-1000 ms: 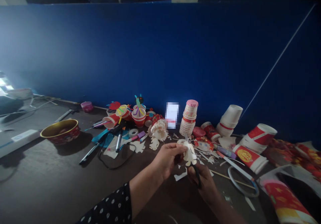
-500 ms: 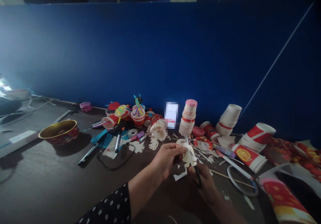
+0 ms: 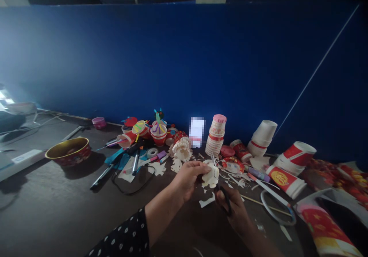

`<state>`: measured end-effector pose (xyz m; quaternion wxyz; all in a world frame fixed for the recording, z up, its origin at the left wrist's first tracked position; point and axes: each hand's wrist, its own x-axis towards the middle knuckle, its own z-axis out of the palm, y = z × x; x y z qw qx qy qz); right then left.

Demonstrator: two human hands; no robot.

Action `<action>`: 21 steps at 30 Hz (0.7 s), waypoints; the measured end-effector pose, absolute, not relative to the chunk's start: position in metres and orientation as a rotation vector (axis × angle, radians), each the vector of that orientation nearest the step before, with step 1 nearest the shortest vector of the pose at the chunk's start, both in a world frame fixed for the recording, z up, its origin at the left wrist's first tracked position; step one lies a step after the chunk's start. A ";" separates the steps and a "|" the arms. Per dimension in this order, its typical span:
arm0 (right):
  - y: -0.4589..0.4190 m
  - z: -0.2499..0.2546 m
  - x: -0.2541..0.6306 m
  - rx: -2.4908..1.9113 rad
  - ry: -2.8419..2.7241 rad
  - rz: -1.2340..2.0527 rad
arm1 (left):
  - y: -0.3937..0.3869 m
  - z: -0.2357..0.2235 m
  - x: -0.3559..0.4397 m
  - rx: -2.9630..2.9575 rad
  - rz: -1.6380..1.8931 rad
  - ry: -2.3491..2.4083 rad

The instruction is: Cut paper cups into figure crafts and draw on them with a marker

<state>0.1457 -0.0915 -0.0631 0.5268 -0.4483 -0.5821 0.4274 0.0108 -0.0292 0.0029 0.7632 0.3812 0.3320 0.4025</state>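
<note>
My left hand is pinching a frilly cut piece of white paper cup, holding it up above the table with my fingers closed around it. My right hand is curled through the black handles of a pair of scissors, and their blades are standing up behind the paper piece. My black polka-dot sleeve is showing at the bottom edge of the view.

White paper scraps are lying on the table just below my hands. Just beyond them, a cut paper-cup figure with a frilled rim is sitting near a tall stack of paper cups. Further left, a roll of tape, a marker pen and a red cup holding colored strips are crowding together, and a gold-lined bowl is sitting apart. Red-and-white paper cups are lying on their sides to my right, against a blue wall.
</note>
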 end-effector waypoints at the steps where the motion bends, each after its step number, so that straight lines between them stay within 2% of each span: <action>1: -0.092 -0.063 0.146 -1.069 -1.394 1.030 | -0.029 0.003 0.010 0.831 0.872 0.721; 21: -0.091 -0.060 0.150 -1.199 -1.490 1.085 | -0.011 0.008 -0.004 1.085 0.840 0.788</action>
